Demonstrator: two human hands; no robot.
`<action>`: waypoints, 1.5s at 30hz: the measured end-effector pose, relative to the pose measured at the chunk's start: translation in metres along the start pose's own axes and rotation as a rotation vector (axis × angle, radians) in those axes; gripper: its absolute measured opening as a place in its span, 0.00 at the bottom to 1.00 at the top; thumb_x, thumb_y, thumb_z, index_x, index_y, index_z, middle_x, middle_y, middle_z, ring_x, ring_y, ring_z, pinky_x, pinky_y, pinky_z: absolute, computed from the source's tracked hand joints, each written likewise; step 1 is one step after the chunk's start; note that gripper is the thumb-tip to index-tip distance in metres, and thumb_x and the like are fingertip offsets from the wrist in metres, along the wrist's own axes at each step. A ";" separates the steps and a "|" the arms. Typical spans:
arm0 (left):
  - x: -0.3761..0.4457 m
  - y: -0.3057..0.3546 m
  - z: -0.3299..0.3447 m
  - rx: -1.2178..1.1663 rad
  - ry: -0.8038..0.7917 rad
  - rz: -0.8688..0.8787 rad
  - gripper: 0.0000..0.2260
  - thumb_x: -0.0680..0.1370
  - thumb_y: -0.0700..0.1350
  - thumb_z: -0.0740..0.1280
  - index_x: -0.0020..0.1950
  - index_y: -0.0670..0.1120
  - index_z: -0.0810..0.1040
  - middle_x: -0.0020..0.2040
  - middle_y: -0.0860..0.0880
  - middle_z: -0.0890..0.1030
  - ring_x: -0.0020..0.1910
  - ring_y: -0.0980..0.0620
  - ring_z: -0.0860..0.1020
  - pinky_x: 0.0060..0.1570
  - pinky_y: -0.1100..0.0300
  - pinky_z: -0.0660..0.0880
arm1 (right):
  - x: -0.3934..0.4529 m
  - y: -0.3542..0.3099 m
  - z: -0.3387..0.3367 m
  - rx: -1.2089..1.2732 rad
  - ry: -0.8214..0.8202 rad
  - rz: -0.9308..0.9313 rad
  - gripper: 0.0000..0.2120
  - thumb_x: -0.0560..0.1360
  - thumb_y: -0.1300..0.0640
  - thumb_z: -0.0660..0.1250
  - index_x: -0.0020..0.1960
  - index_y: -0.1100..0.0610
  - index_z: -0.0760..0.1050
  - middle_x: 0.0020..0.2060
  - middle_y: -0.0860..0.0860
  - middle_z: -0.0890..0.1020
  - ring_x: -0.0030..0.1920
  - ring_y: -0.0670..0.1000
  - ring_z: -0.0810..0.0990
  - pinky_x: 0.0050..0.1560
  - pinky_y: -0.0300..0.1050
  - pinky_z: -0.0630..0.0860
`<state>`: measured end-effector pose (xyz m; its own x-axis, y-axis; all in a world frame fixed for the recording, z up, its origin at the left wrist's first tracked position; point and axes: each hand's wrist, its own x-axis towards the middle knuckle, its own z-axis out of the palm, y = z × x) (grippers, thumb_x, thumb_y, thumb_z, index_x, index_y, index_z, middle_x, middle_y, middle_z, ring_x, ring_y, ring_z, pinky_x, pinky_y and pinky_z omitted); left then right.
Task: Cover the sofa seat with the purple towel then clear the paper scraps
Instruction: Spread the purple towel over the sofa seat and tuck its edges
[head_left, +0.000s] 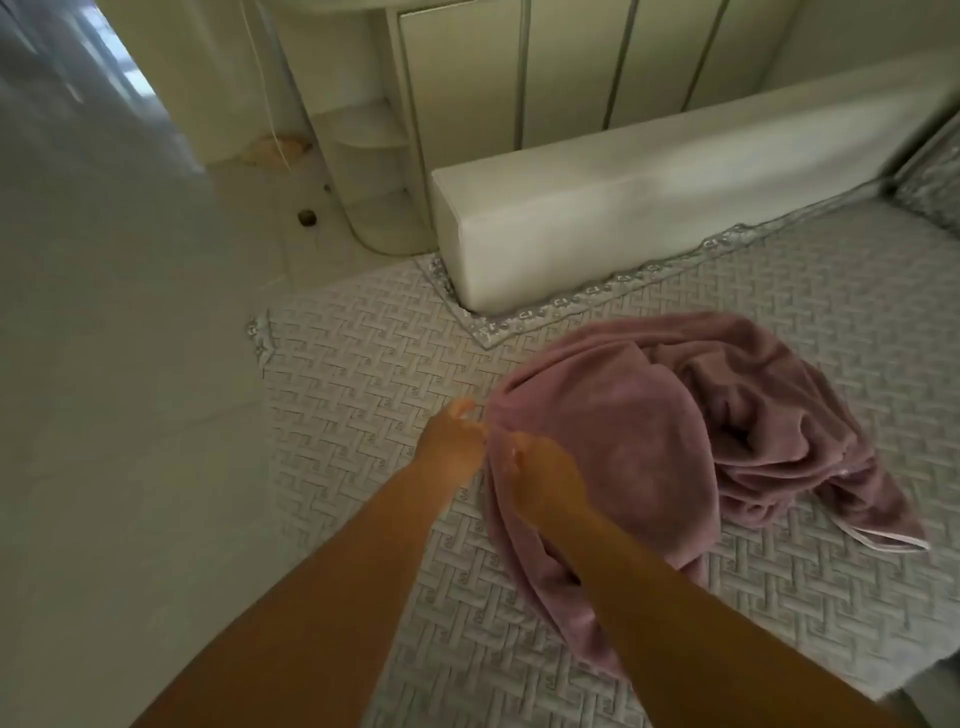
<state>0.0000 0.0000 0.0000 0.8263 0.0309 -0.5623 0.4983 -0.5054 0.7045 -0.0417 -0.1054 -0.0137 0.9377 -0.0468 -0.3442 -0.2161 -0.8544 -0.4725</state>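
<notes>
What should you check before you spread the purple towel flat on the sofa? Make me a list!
1. Both hands on the towel edge: the right hand grips the purple towel; ok. The left hand is at the same edge, but blur hides its fingers; cannot tell.
2. Towel spread flat: not ok; it lies bunched in folds.
3. Sofa seat has room to spread: ok; the quilted cover around the towel is bare.
4. White bolster out of the way: ok; it sits behind the towel, apart from it.
5. Paper scraps found: cannot tell; none show in this view.
</notes>
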 end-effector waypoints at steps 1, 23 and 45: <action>0.005 0.000 0.003 0.016 -0.009 -0.011 0.23 0.75 0.40 0.60 0.71 0.51 0.68 0.66 0.45 0.74 0.51 0.51 0.76 0.42 0.61 0.71 | 0.007 0.001 0.007 0.039 -0.019 0.023 0.13 0.81 0.58 0.53 0.60 0.57 0.73 0.52 0.53 0.80 0.52 0.54 0.78 0.46 0.44 0.72; 0.134 -0.025 0.063 -0.272 0.002 -0.213 0.11 0.77 0.48 0.60 0.40 0.46 0.78 0.38 0.47 0.79 0.35 0.52 0.75 0.31 0.60 0.70 | 0.122 0.043 0.074 0.548 0.102 0.292 0.10 0.74 0.58 0.60 0.55 0.55 0.70 0.43 0.50 0.81 0.41 0.50 0.79 0.40 0.44 0.76; 0.126 0.069 -0.067 -0.653 0.187 0.152 0.11 0.74 0.38 0.69 0.53 0.50 0.77 0.53 0.45 0.81 0.49 0.49 0.81 0.46 0.56 0.80 | 0.132 -0.059 0.029 0.624 0.289 -0.180 0.04 0.75 0.50 0.64 0.45 0.49 0.70 0.36 0.43 0.73 0.34 0.39 0.71 0.36 0.36 0.66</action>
<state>0.1562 0.0266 0.0061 0.9015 0.1782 -0.3944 0.3813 0.1042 0.9186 0.0869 -0.0458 -0.0548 0.9894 -0.1422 -0.0288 -0.0854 -0.4104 -0.9079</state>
